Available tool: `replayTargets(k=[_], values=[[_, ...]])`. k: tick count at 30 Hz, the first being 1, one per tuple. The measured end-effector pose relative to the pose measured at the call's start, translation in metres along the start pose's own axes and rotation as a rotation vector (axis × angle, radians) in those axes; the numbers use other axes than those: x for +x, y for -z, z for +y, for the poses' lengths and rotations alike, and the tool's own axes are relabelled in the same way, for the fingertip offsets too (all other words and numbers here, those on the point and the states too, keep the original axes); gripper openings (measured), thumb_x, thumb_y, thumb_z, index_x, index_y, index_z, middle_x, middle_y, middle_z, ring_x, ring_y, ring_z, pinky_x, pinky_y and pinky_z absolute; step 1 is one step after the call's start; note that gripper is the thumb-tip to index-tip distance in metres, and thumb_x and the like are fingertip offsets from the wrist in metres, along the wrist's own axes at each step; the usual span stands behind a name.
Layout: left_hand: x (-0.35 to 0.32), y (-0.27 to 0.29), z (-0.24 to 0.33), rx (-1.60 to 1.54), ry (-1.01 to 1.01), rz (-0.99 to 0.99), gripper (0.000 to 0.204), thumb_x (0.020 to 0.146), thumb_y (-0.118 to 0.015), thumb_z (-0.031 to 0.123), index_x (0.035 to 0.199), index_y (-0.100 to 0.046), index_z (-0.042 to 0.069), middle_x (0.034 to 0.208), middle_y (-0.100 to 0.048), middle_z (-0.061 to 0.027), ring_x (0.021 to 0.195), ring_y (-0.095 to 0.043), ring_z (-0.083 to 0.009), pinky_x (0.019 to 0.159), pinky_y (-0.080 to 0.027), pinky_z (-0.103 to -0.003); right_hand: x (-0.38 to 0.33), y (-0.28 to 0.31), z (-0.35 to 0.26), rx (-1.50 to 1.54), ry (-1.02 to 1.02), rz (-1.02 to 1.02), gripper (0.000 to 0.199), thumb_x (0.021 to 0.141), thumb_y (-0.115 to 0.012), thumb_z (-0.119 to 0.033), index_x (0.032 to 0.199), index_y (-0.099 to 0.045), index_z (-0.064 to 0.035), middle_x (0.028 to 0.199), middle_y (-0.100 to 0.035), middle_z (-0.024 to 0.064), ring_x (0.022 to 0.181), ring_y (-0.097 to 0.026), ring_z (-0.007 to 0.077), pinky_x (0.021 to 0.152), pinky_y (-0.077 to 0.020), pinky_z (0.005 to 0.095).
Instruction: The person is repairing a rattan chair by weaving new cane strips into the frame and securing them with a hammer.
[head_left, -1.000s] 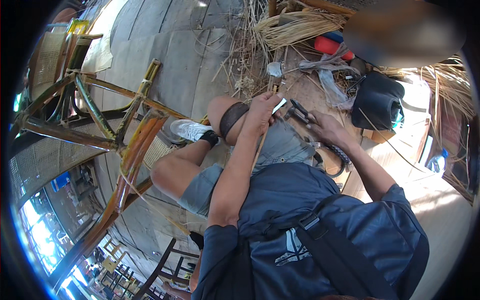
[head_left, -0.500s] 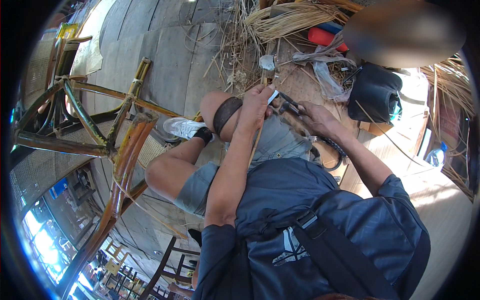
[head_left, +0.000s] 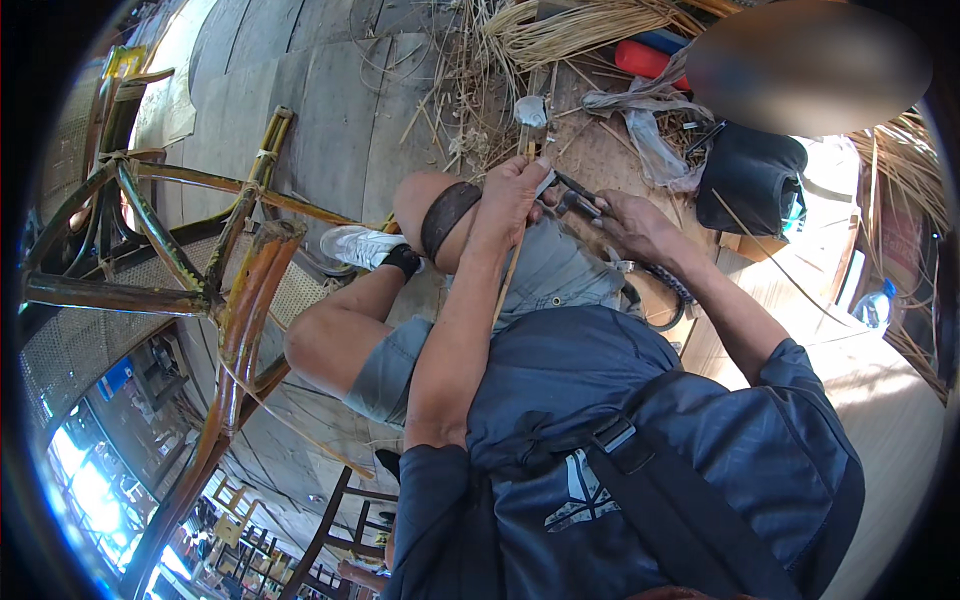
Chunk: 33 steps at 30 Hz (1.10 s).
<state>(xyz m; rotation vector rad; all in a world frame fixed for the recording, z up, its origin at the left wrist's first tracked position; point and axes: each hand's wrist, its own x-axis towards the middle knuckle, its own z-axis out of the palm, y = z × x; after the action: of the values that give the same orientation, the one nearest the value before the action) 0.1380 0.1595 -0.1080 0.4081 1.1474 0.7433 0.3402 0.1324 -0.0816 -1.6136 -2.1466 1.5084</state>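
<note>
My left hand [head_left: 510, 195] is closed around a thin cane strip [head_left: 513, 265], pinching it above my bent knee. The strip runs down along my forearm and shows again just past my fingertips. Close to its right, my right hand [head_left: 635, 225] grips a dark-handled tool [head_left: 578, 190]. A pale, blade-like part [head_left: 546, 181] of this tool lies against my left fingers; its exact kind is hard to make out. A dark band [head_left: 448, 216] wraps my leg just below the left hand.
A bamboo-framed chair [head_left: 250, 290] with woven panels lies on its side at left. Loose cane strips [head_left: 580, 35] and shavings cover the plank floor ahead. A black bag [head_left: 752, 180], a clear plastic bag [head_left: 655, 150], a red object [head_left: 645, 62] and a bottle [head_left: 875, 303] are at right.
Both hands have shifted slightly up in the picture, the right hand a little to the left. The tool has turned slightly near my left fingers. Both grips stay closed.
</note>
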Motion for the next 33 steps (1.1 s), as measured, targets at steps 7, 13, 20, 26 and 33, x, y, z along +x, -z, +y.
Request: replayTargets(k=[7,13,20,26,33], values=[[0.002,0.005,-0.001,0.060,0.030,-0.026,0.018,0.086,-0.059,0.024,0.085,-0.053,0.007,0.058,-0.051,0.0008,0.039,-0.042,-0.0054,0.032,-0.029,-0.017,-0.001,0.003,-0.011,0.073,-0.185,-0.122,0.031,0.087,-0.055,-0.027,0.104,-0.051,-0.0008,0.089,-0.059,0.0228,0.085,-0.056,0.0398,0.072,-0.0433,0.0430],[0.013,-0.009,-0.003,0.096,0.021,0.007,0.018,0.085,-0.059,0.024,0.082,-0.054,0.007,0.060,-0.051,0.0025,0.043,-0.046,-0.0043,0.032,-0.028,-0.017,-0.014,-0.006,0.045,-0.138,-0.080,0.067,0.029,0.085,-0.056,-0.027,0.097,-0.052,-0.0004,0.088,-0.058,0.0213,0.087,-0.056,0.0388,0.073,-0.0431,0.0447],[0.014,-0.021,-0.008,0.197,0.058,-0.094,0.021,0.084,-0.060,0.028,0.082,-0.059,0.008,0.063,-0.055,0.0026,0.043,-0.045,-0.0032,0.034,-0.030,-0.017,-0.014,-0.004,0.029,-0.278,-0.064,0.536,0.029,0.083,-0.058,-0.022,0.102,-0.056,-0.0008,0.089,-0.061,0.0145,0.080,-0.061,0.0282,0.069,-0.0474,0.0370],[0.018,-0.018,-0.020,0.410,-0.223,-0.060,0.026,0.085,-0.058,0.029,0.073,-0.060,0.005,0.059,-0.049,0.0032,0.050,-0.043,-0.0048,0.043,-0.034,-0.023,0.027,-0.010,0.000,0.789,-0.266,0.236,0.021,0.086,-0.057,-0.016,0.100,-0.055,-0.0010,0.082,-0.059,0.0046,0.072,-0.057,0.0110,0.066,-0.0470,0.0244],[0.028,-0.036,-0.040,0.885,-0.536,-0.315,0.030,0.076,-0.057,0.029,0.078,-0.064,0.001,0.075,-0.061,-0.0211,0.071,-0.059,-0.0344,0.065,-0.046,-0.042,0.002,0.004,0.042,0.893,-0.446,0.057,0.025,0.086,-0.058,-0.015,0.108,-0.059,-0.0026,0.073,-0.056,0.0003,0.059,-0.052,0.0088,0.050,-0.0407,0.0209]])
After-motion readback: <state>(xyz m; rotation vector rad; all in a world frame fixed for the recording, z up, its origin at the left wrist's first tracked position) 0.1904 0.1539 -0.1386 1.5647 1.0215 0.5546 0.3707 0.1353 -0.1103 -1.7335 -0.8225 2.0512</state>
